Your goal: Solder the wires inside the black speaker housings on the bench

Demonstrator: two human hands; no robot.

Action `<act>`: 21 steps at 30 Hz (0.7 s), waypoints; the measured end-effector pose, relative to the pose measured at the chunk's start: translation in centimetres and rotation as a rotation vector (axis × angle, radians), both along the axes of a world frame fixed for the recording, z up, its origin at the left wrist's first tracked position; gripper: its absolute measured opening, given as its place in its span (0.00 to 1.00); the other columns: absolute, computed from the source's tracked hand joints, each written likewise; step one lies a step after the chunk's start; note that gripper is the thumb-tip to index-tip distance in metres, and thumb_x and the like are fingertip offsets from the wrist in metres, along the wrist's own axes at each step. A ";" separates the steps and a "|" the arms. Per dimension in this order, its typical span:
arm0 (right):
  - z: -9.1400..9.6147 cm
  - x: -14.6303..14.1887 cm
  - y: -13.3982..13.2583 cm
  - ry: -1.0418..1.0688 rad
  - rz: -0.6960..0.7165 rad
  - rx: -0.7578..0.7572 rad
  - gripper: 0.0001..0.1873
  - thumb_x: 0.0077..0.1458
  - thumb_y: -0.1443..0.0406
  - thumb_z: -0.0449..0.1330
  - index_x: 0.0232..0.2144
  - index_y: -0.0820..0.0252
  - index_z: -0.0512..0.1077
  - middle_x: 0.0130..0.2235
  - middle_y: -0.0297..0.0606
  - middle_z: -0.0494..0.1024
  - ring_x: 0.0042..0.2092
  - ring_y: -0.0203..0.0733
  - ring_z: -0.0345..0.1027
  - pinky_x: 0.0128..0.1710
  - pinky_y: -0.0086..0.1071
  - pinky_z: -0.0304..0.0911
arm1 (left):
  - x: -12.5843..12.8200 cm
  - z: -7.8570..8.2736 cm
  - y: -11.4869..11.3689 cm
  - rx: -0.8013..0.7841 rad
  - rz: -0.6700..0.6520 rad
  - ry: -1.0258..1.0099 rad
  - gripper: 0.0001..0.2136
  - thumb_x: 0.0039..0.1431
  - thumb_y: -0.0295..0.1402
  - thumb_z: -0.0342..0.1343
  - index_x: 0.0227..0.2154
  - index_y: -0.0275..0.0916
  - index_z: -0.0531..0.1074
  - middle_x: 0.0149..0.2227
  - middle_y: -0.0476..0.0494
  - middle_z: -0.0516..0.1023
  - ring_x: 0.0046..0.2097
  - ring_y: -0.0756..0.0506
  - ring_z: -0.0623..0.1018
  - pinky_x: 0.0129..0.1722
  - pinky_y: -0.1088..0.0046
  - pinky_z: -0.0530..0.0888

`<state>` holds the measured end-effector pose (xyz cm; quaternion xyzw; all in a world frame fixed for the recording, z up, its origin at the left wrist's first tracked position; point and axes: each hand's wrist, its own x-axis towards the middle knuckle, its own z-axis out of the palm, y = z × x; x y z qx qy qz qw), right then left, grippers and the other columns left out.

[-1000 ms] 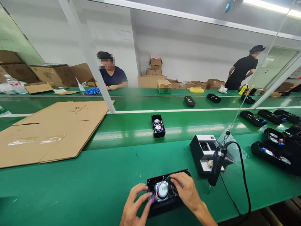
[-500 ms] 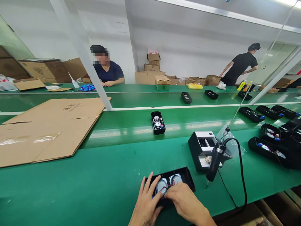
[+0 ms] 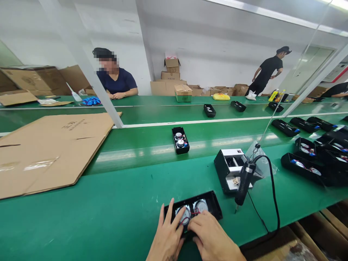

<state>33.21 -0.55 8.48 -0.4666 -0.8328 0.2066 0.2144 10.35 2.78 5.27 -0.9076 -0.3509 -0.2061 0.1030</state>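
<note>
A black speaker housing [image 3: 215, 207] lies open side up on the bench in front of me, with two round speakers, the left speaker [image 3: 185, 215] and the right speaker [image 3: 201, 206], inside. Red and black wires [image 3: 194, 211] run between them. My left hand [image 3: 169, 232] grips the housing's left end, its long fingers spread over the left speaker and the thumb low at the near side. My right hand [image 3: 210, 232] is closed over the near edge, fingertips pressed together beside the wires. What they pinch is hidden.
A black electric screwdriver [image 3: 244, 183] hangs right of the housing, before a black-and-white screw feeder [image 3: 227, 170]. More housings [image 3: 303, 168] are piled at right; another housing [image 3: 181, 140] lies ahead. Flat cardboard [image 3: 54, 152] covers the left. A person [image 3: 116, 81] sits opposite; another person [image 3: 268, 70] stands farther right.
The view has shifted slightly, moving the scene left. My right hand has moved slightly at the housing's near edge, its thumb now showing. My left hand keeps its hold. The standing person has turned a little.
</note>
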 end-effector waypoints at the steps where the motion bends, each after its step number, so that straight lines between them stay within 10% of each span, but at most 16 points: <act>1: -0.6 -0.1 -0.1 -0.014 0.001 -0.031 0.17 0.56 0.68 0.60 0.48 0.51 0.77 0.44 0.40 0.86 0.45 0.55 0.82 0.57 0.48 0.74 | 0.2 -0.1 0.1 0.000 -0.007 0.012 0.17 0.56 0.47 0.77 0.44 0.48 0.83 0.69 0.49 0.77 0.78 0.22 0.59 0.81 0.37 0.31; 8: -1.3 -0.9 -0.3 -0.098 -0.008 -0.131 0.21 0.63 0.67 0.58 0.56 0.53 0.77 0.52 0.44 0.84 0.55 0.59 0.79 0.70 0.53 0.64 | 0.3 -1.2 1.0 -0.154 -0.106 -0.071 0.14 0.58 0.36 0.76 0.46 0.47 0.84 0.65 0.54 0.82 0.80 0.22 0.59 0.83 0.39 0.29; 14: 5.3 -1.9 3.4 -0.295 0.011 -0.347 0.21 0.66 0.72 0.59 0.58 0.64 0.79 0.56 0.51 0.85 0.59 0.59 0.78 0.70 0.53 0.60 | 0.0 3.5 6.2 -0.996 -0.086 -0.043 0.11 0.57 0.34 0.78 0.43 0.50 0.87 0.67 0.52 0.81 0.81 0.23 0.55 0.81 0.32 0.42; 21: 7.9 -1.1 11.1 -0.306 0.099 -0.428 0.20 0.52 0.64 0.76 0.48 0.57 0.87 0.45 0.42 0.90 0.50 0.57 0.84 0.42 0.35 0.68 | 0.3 6.2 12.2 -1.178 -0.034 -0.064 0.20 0.43 0.50 0.82 0.25 0.42 0.80 0.60 0.48 0.84 0.57 0.35 0.83 0.53 0.65 0.78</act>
